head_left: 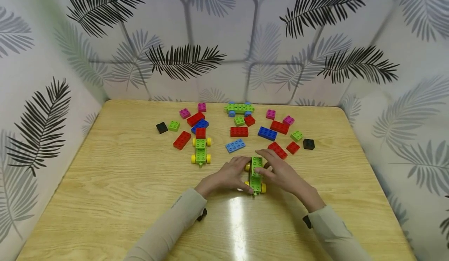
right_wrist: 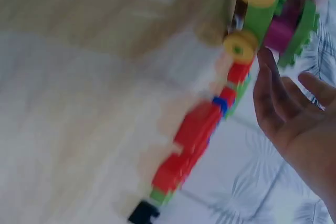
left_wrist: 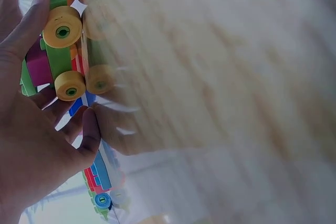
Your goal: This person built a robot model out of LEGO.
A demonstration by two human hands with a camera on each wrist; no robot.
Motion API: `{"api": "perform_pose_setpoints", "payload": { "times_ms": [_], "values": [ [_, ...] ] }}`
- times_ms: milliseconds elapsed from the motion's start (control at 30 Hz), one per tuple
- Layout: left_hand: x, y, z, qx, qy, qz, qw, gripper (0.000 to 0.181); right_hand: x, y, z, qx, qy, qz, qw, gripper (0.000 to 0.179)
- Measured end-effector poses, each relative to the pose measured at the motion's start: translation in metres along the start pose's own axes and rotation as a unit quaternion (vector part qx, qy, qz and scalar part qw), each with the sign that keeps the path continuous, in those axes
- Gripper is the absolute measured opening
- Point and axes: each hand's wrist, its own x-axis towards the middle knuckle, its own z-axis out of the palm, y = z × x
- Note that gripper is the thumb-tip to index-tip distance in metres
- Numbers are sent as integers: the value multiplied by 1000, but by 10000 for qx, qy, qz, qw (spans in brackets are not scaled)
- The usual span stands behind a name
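A toy car with a green wheeled base and yellow wheels stands on the table between both hands. It carries a magenta brick with a long green brick on top. My left hand holds the car from the left, thumb at the hitch end and fingers by the front wheel. From the right, my right hand reaches round the car, its thumb on the green brick and a finger stretched past the front. In the right wrist view the fingertips are right at the magenta brick.
Left of the hands stands another green car with yellow wheels and a red brick. A green base with blue wheels is at the back. A light blue brick, red brick, dark blue brick and black brick lie beyond.
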Motion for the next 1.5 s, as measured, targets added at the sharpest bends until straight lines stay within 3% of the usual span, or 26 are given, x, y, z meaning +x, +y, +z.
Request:
{"api": "perform_pose_setpoints", "payload": {
  "times_ms": [100, 233, 400, 633, 800, 967, 1100, 1267, 1500],
  "values": [
    [0, 1, 0, -29, -13, -8, 10000, 109, 1, 13, -17, -232, 502, 76, 9984, 56],
    [0, 0, 1, -66, -12, -1, 10000, 109, 6, 41, -38, -637, 1316, 229, 9890, 47],
    [0, -2, 1, -34, -36, 14, 10000, 110, 9, 70, -43, -757, 2142, 580, 9721, 36],
    [1, -3, 0, 20, -40, 42, 10000, 109, 14, 85, -36, -1047, 1940, 1569, 9627, 37],
    [1, -2, 1, -50, -47, 27, 10000, 109, 17, 88, -32, -1132, 1664, 1861, 9617, 41],
    [0, -1, -1, 7, -30, 33, 10000, 108, 17, 88, -30, -1142, 1547, 1777, 9651, 44],
    [-2, 0, -3, 13, -27, 35, 10000, 108, 15, 81, -33, -1152, 1726, 1488, 9668, 41],
    [-3, 1, -5, -7, -43, 0, 10000, 108, 13, 55, -35, -869, 1861, 882, 9747, 39],
    [-2, 0, -4, -110, -44, 27, 9999, 107, 8, 11, -25, -636, 1633, 44, 9845, 37]
  ]
}}
